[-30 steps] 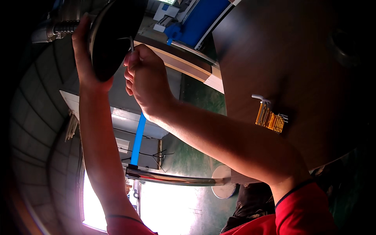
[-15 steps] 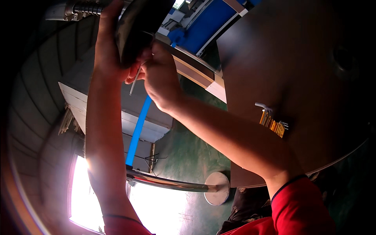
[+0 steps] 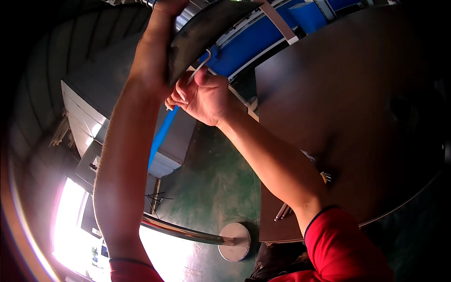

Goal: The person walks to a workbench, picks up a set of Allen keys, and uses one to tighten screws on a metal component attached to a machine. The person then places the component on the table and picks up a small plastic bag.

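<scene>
At the top, a dark, smooth curved part (image 3: 202, 35) is tilted, with shiny metal pieces behind it. My left hand (image 3: 155, 49) is at its left edge, palm and thumb against it, the other fingers mostly hidden. Close to its lower edge, my right hand (image 3: 204, 96) has its fingers curled and pinches a bent silver hex key (image 3: 206, 57) between thumb and fingers. The key's bent end points up beside the dark part; whether it touches the part I cannot tell.
A brown table (image 3: 310, 108) lies to the right, with several hex keys (image 3: 325, 177) partly hidden by my right forearm and thin metal rods (image 3: 282, 211) near its edge. A round metal base (image 3: 235, 242) stands on the green floor (image 3: 206, 188). A grey box-like cabinet (image 3: 108, 70) is at left.
The dark part has swung right and tilted flatter. My left hand has moved right with it; my right hand has shifted slightly right and down, turning the hex key so its bend shows above the fingers.
</scene>
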Tool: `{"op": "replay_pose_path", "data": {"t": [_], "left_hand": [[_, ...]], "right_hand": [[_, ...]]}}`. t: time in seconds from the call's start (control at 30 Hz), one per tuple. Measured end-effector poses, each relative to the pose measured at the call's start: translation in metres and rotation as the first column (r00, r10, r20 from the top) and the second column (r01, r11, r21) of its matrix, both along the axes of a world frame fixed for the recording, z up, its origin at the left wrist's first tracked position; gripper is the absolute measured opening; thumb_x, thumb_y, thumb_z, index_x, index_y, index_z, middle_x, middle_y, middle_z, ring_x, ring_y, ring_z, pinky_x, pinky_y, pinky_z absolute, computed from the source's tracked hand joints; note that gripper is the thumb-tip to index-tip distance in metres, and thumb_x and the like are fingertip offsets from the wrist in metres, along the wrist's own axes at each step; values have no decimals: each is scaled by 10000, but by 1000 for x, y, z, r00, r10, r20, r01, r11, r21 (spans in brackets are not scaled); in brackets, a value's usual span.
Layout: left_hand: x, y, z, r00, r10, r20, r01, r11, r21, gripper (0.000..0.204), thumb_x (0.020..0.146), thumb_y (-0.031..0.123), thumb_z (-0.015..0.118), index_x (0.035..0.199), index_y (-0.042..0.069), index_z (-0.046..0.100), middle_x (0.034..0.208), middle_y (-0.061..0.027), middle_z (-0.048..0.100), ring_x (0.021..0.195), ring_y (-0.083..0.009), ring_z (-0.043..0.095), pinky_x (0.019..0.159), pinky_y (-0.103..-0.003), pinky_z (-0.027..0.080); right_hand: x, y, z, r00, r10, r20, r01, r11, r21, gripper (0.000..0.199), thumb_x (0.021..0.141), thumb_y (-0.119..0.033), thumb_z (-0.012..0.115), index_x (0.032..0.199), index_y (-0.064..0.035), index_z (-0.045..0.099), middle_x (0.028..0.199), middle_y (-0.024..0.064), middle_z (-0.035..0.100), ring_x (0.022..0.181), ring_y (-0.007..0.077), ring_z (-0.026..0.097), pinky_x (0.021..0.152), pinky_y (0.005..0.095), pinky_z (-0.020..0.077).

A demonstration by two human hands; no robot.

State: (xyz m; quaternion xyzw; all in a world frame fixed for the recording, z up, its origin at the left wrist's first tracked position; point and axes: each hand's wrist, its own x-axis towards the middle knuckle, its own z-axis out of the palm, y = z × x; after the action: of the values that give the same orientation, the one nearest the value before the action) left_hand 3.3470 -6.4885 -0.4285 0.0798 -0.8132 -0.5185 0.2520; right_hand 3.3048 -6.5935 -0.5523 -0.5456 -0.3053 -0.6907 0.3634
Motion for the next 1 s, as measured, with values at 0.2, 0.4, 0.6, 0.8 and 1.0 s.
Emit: {"op": "replay_pose_path", "data": {"t": [0.2,0.4,0.6,0.8,1.0], "left_hand": [[5,-19,5,962,-271,41,273,959,-76,428,902,429,549,1074,43,617,958,-122,689,890,-232,666,852,-351,536],[3,-26,7,958,-286,4,285,953,-107,476,929,476,503,1148,66,610,1003,-113,691,909,-220,669,852,-338,542],[2,-37,15,957,-290,6,288,945,-152,529,957,522,457,1222,88,603,1047,-105,693,928,-207,671,851,-326,547],[1,-40,18,991,-83,-110,60,979,-195,580,907,569,515,1202,79,613,1019,-98,693,909,-186,670,823,-306,543],[-8,-23,8,947,75,-312,-164,949,-268,542,856,526,617,1125,55,638,917,-96,681,826,-183,659,770,-312,543]], "right_hand": [[-19,-5,-3,931,-353,89,359,932,-57,471,885,-414,598,618,-38,499,596,70,478,641,234,475,713,400,427],[-26,24,7,882,-470,-26,470,877,99,233,835,-133,542,633,-71,445,558,49,426,585,196,444,666,365,436],[-55,37,16,812,-493,-313,530,847,43,45,813,-73,641,843,-52,614,673,18,565,661,123,548,666,327,516],[-50,33,26,681,-721,-125,732,672,108,371,797,-55,745,1145,-53,618,941,43,676,872,148,640,811,343,547],[-54,22,27,433,-901,30,891,432,138,365,817,-72,748,1154,-52,611,1125,64,675,1045,170,642,877,343,534]]}}
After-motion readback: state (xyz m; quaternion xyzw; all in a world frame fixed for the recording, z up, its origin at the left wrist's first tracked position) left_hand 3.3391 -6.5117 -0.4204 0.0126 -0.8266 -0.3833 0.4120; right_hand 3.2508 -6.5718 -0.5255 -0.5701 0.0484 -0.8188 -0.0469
